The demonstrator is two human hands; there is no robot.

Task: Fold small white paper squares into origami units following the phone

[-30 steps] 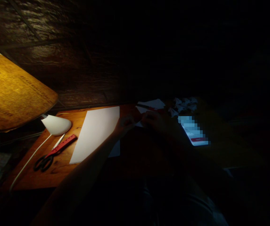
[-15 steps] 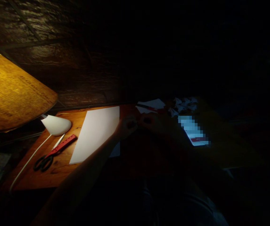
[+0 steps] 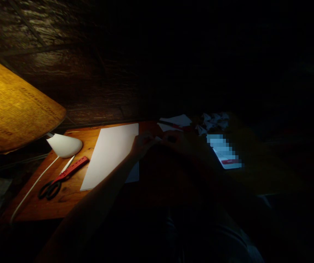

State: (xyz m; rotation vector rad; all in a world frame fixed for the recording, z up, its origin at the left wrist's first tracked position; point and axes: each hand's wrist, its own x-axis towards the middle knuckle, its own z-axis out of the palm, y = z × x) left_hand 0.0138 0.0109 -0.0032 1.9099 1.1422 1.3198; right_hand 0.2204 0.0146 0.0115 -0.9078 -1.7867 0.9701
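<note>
My left hand (image 3: 142, 144) is closed, its fingers pinching a small white piece of paper (image 3: 157, 139). Very dark, my right hand (image 3: 174, 140) meets the paper from the other side with its fingers curled in. Shadow hides most of the fingertips and the paper's exact shape. Under my left wrist lies a stack of white sheets (image 3: 110, 153). Just beyond both hands are some loose white paper pieces (image 3: 177, 121), with a dark, slim tool (image 3: 170, 125) resting across them.
Left on the wooden table (image 3: 71, 204) stand a lamp with a yellowish shade (image 3: 19, 109), its white base (image 3: 66, 145), and scissors with black handles (image 3: 53, 190) in a red sheath. Right are a lit phone (image 3: 225, 153) and several folded white paper shapes (image 3: 214, 122).
My left hand has shifted slightly left and tilted, and the small white paper between the hands now shows more. My right hand stays nearly in place.
</note>
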